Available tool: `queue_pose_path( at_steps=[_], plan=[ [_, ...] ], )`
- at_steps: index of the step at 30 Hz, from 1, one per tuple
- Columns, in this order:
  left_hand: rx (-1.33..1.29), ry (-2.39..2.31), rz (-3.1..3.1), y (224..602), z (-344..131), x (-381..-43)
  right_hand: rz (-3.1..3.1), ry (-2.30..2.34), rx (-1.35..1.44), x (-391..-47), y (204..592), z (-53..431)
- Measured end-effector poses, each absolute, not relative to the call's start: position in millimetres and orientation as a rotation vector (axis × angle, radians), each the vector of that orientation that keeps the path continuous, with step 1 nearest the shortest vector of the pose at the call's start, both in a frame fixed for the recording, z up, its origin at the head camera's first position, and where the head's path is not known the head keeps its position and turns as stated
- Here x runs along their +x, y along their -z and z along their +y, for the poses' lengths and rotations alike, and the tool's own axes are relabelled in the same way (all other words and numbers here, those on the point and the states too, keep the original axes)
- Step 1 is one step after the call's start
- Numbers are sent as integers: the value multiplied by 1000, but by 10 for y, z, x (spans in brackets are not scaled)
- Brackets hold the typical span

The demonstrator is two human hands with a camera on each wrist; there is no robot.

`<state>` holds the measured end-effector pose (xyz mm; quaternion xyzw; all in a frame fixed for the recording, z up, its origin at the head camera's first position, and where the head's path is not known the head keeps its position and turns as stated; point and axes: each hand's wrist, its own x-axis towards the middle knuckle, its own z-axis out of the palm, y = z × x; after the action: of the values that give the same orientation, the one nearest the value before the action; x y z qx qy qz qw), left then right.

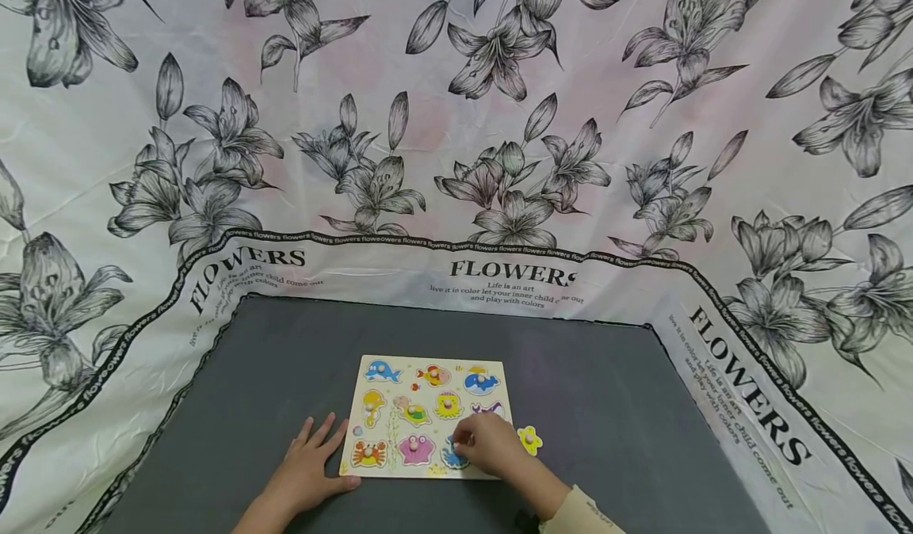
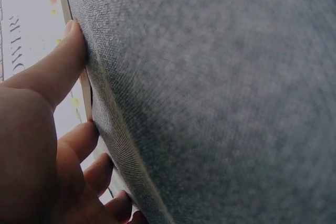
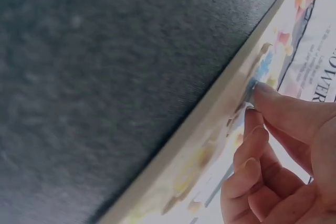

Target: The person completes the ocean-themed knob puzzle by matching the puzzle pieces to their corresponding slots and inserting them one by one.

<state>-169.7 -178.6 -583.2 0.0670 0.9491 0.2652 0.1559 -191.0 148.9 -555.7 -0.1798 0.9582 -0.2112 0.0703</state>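
A pale yellow knobbed puzzle board [image 1: 410, 361] with sea animal pieces lies flat on the dark tabletop. Between thumb and forefinger, my right hand [image 1: 490, 444] pinches a blue piece [image 1: 452, 456] at the board's lower right. In the right wrist view, the fingertips meet at this blue piece [image 3: 263, 66], and its lower part is hidden. My left hand [image 1: 303, 471] rests with fingers spread at the board's lower left corner. Its thumb and forefinger touch the board's edge [image 2: 86, 95] in the left wrist view. A yellow star piece [image 1: 530, 440] lies off the board, right of my right hand.
A pink piece [image 1: 417, 449] and an orange crab [image 1: 368, 453] sit in the bottom row, with several other sea animals above. The dark grey tabletop [image 1: 599, 383] surrounds the board. White flower-printed cloth [image 1: 371, 280] borders it. A small dark object [image 1: 526, 521] shows beside the right sleeve.
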Motion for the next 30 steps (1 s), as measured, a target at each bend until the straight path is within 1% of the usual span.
queue_pose_path(
  at_steps=[8, 30],
  plan=[
    [191, -748, 2723, 5807, -1779, -1689, 2891, 502, -628, -1938, 5470, 1455],
    [184, -735, 2715, 5799, -1788, -1695, 2872, 461, -596, -1960, 5468, 1446]
  ],
)
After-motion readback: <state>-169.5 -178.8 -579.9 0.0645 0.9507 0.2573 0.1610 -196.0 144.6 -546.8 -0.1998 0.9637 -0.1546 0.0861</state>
